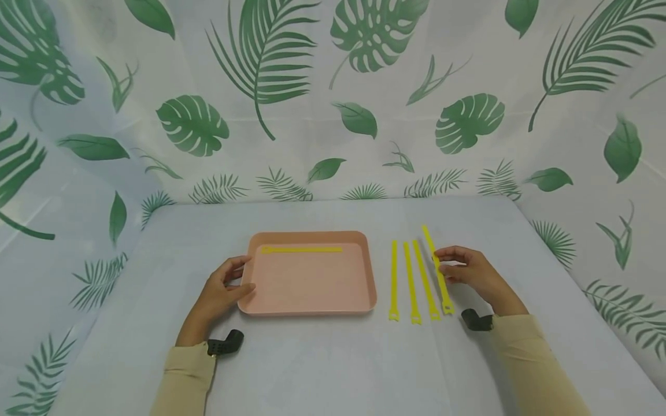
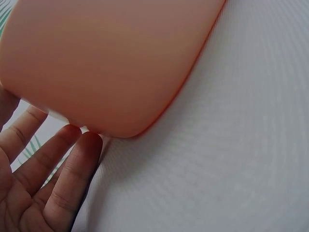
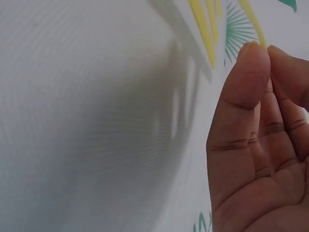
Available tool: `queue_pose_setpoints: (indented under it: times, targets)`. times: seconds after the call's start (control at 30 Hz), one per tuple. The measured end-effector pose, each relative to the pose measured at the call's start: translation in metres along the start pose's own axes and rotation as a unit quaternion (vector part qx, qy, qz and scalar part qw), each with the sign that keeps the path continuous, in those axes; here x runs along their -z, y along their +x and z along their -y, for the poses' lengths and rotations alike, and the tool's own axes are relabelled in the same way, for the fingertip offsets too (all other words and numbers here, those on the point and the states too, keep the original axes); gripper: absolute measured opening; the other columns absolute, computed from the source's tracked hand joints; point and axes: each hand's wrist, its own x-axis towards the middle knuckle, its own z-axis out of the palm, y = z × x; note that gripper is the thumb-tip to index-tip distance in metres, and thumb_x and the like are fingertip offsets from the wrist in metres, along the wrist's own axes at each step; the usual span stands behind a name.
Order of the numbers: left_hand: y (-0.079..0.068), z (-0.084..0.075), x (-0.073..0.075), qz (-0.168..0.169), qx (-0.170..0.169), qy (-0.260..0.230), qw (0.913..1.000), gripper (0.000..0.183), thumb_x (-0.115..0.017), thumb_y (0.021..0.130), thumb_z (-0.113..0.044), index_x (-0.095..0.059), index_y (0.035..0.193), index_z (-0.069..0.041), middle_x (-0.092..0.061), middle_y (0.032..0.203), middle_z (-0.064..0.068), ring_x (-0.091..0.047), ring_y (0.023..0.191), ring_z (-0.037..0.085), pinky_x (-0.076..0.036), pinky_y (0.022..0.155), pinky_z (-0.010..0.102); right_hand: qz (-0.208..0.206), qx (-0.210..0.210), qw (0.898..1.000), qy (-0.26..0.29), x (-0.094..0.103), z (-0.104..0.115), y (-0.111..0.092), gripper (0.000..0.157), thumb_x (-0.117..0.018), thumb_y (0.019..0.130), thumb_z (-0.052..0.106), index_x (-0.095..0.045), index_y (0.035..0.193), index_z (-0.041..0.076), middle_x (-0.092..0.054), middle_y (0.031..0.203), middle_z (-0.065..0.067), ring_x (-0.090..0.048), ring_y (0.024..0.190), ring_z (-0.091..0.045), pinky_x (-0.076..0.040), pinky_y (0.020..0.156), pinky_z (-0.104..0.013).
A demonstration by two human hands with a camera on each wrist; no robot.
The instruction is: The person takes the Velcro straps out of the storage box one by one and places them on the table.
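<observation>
A shallow pink tray (image 1: 312, 289) lies in the middle of the table, one yellow cable tie (image 1: 307, 250) stretched along its far side. My left hand (image 1: 221, 289) holds the tray's left edge, thumb at the near part of the rim and fingers farther back. In the left wrist view its fingertips (image 2: 89, 142) meet the tray's wall (image 2: 111, 106). Right of the tray, my right hand (image 1: 473, 271) pinches another yellow cable tie (image 1: 442, 286) between thumb and fingers. The right wrist view shows this pinch on the thin strip (image 3: 254, 21).
Three more yellow cable ties, the left one (image 1: 393, 277), the middle one (image 1: 410, 283) and the right one (image 1: 426, 283), lie side by side between tray and right hand. A white cloth (image 1: 333, 364) covers the table. Leaf-patterned curtains (image 1: 312, 133) stand behind and at both sides.
</observation>
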Motion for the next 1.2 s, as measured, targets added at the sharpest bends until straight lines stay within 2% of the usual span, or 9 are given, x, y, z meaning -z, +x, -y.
queue_pose_setpoints:
  times: [0.17,0.3,0.47,0.6,0.87,1.2]
  targets:
    - [0.000,0.002,0.000,-0.001,0.008,-0.003,1.0000,0.067,-0.080,0.095,-0.006,-0.052,0.155,-0.001,-0.052,0.158,0.027,-0.053,0.142,0.046,-0.052,0.095,0.018,-0.005,-0.018,1.000,-0.005,0.000,-0.003,0.000,0.047,-0.074,0.101,0.004,-0.056,0.140,-0.015,-0.072,0.120,-0.004,-0.066,0.085,-0.008,-0.060,0.074,-0.027]
    - [0.001,0.004,-0.001,0.000,0.011,-0.004,0.9999,0.068,-0.081,0.095,-0.006,-0.051,0.155,-0.001,-0.052,0.157,0.027,-0.053,0.143,0.047,-0.052,0.097,0.021,-0.011,-0.029,0.999,-0.016,-0.001,-0.005,0.001,0.045,-0.073,0.100,0.002,-0.057,0.138,-0.015,-0.070,0.122,-0.012,-0.065,0.082,-0.011,-0.059,0.073,-0.026]
    - [0.001,0.005,-0.001,0.000,0.009,-0.007,0.9999,0.068,-0.080,0.094,-0.005,-0.051,0.155,0.000,-0.052,0.157,0.027,-0.053,0.142,0.047,-0.052,0.095,0.019,-0.021,-0.049,0.997,-0.047,-0.004,-0.006,0.003,0.042,-0.073,0.099,0.000,-0.058,0.137,-0.014,-0.067,0.125,-0.024,-0.065,0.085,-0.013,-0.060,0.072,-0.026]
    - [0.000,0.005,0.000,0.003,0.007,-0.011,0.9999,0.067,-0.080,0.095,-0.005,-0.051,0.155,0.000,-0.052,0.156,0.028,-0.054,0.141,0.047,-0.052,0.094,0.017,-0.027,-0.066,0.995,-0.071,-0.007,-0.005,0.004,0.040,-0.073,0.098,-0.002,-0.060,0.135,-0.013,-0.067,0.118,-0.021,-0.065,0.088,-0.016,-0.059,0.071,-0.026]
    - [0.001,0.004,0.000,0.005,0.009,-0.021,0.9997,0.068,-0.079,0.095,-0.004,-0.050,0.156,0.000,-0.052,0.156,0.029,-0.056,0.138,0.048,-0.054,0.091,0.017,-0.024,-0.060,0.991,-0.116,-0.011,-0.003,0.005,0.035,-0.072,0.098,-0.004,-0.063,0.131,-0.013,-0.067,0.114,-0.021,-0.066,0.091,-0.021,-0.060,0.071,-0.028]
    - [0.002,0.008,0.000,0.004,-0.002,-0.017,0.9998,0.066,-0.079,0.094,-0.003,-0.051,0.154,0.001,-0.055,0.154,0.029,-0.054,0.140,0.047,-0.054,0.092,0.019,-0.021,-0.058,0.987,-0.152,-0.012,-0.001,0.001,0.029,-0.074,0.097,0.001,-0.066,0.124,-0.009,-0.061,0.099,-0.009,-0.062,0.082,-0.019,-0.058,0.067,-0.027]
